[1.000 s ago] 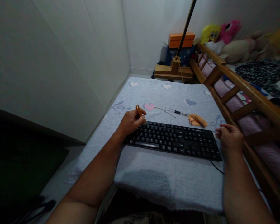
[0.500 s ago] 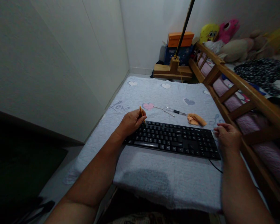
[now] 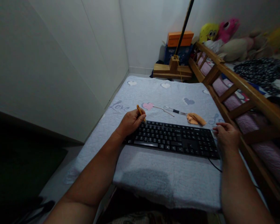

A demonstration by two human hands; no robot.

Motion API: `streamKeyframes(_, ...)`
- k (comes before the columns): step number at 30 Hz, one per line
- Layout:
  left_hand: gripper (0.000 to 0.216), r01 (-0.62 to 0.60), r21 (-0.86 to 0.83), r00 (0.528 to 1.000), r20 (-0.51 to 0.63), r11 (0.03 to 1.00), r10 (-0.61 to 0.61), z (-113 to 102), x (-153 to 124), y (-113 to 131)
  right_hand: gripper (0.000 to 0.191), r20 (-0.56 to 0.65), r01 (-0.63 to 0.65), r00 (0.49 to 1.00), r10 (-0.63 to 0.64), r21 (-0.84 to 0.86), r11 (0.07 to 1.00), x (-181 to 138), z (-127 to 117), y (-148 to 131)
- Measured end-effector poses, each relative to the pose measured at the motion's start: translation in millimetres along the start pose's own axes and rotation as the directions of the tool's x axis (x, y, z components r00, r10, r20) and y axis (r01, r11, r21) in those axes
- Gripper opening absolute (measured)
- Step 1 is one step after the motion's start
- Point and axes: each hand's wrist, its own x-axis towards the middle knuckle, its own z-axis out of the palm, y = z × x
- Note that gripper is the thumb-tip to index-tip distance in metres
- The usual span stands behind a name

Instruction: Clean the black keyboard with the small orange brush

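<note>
A black keyboard (image 3: 170, 138) lies on the cloth-covered surface in front of me, its cable leaving the near right corner. Over its far left keys, my left hand (image 3: 130, 122) pinches a thin orange stick-shaped tool (image 3: 139, 110); the tool's lower end points at the top row of keys, and its kind is unclear. At the keyboard's right end is my right hand (image 3: 227, 135), holding nothing, with fingers loosely bent and apart. Beyond the keyboard lie a crumpled orange cloth (image 3: 196, 119), a thin tool with a black grip (image 3: 176, 111) and a slim white stick (image 3: 169, 112).
A light blue cloth (image 3: 140, 168) with hearts covers the work surface. Along the right runs a wooden bed rail (image 3: 242, 82), with plush toys behind it. A wooden stand (image 3: 172, 70) with a pole and an orange box (image 3: 180, 38) are at the back. A pale panel (image 3: 83, 62) borders the left.
The orange tool in my left hand has tilted, its upper end moving slightly left. My right hand stays beside the keyboard's right end.
</note>
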Motion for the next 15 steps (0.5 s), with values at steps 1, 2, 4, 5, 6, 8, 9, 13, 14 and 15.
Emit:
streamKeyframes(1, 0.019, -0.002, 0.015, 1.000, -0.001, 1.000, 0.002, 1, 0, -1, 0.021, 0.002, 0.008, 1.000, -0.008, -0.003, 1.000, 1, 0, 1)
streamKeyframes(2, 0.018, -0.003, 0.034, 1.000, -0.013, 0.999, 0.004, 2, 1, -2, 0.021, 0.000, 0.014, 1.000, -0.014, -0.005, 1.000, 2, 0, 2)
streamKeyframes(4, 0.016, -0.008, 0.070, 0.998, -0.057, 0.998, 0.012, 4, 1, -5, 0.021, 0.000, 0.018, 1.000, -0.018, -0.008, 1.000, 2, 0, 4)
streamKeyframes(5, 0.015, -0.011, 0.076, 0.996, -0.083, 0.997, 0.017, 4, 2, -6, 0.021, -0.004, 0.018, 1.000, -0.018, -0.009, 1.000, 2, 0, 4)
streamKeyframes(6, 0.014, -0.014, 0.067, 0.994, -0.107, 0.998, 0.021, 4, 2, -7, 0.021, -0.004, 0.015, 1.000, -0.015, -0.011, 1.000, 2, 0, 3)
streamKeyframes(8, 0.014, -0.009, -0.013, 0.991, -0.134, 1.000, 0.007, 3, 3, -9, 0.020, -0.001, 0.011, 1.000, -0.011, -0.016, 1.000, -1, 0, 0)
streamKeyframes(9, 0.014, 0.004, -0.084, 0.991, -0.135, 0.996, -0.015, 1, 3, -10, 0.020, -0.002, 0.006, 1.000, -0.006, -0.018, 1.000, -2, 1, -3)
streamKeyframes(13, 0.019, 0.117, -0.363, 0.989, -0.043, 0.925, -0.142, -10, 2, -14, 0.018, -0.020, -0.012, 1.000, 0.012, -0.028, 1.000, -9, 1, -12)
streamKeyframes(14, 0.020, 0.140, -0.396, 0.987, -0.016, 0.908, -0.159, -13, 2, -14, 0.018, -0.023, -0.011, 1.000, 0.010, -0.037, 0.999, -9, 1, -13)
streamKeyframes(15, 0.020, 0.154, -0.418, 0.986, 0.007, 0.895, -0.166, -16, 1, -15, 0.018, -0.022, -0.006, 1.000, 0.005, -0.047, 0.999, -10, 1, -13)
